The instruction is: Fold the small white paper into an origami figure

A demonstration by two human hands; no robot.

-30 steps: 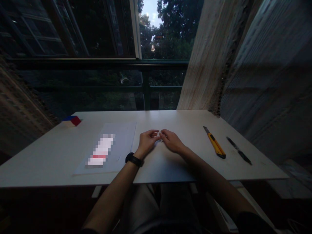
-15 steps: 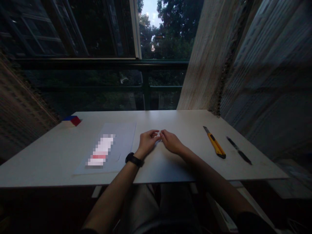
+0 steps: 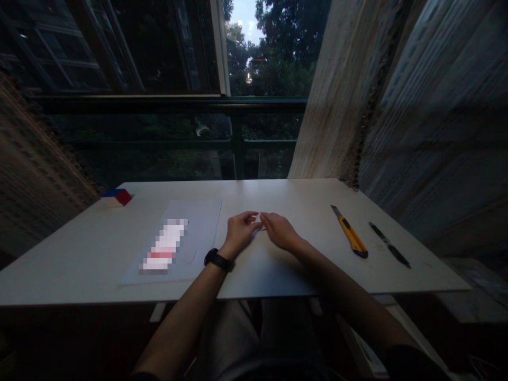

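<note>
My left hand (image 3: 240,231) and my right hand (image 3: 280,230) meet fingertip to fingertip at the middle of the white table (image 3: 301,196). Both have their fingers curled in a pinch around a tiny pale thing between them, too small to name in the dim light. A dark watch (image 3: 218,260) sits on my left wrist. Both forearms reach in from the near edge of the table.
A sheet of paper (image 3: 198,222) lies left of my hands. A yellow utility knife (image 3: 350,237) and a black pen (image 3: 389,245) lie to the right. A red and blue block (image 3: 116,197) sits at the far left corner. Curtains hang on both sides.
</note>
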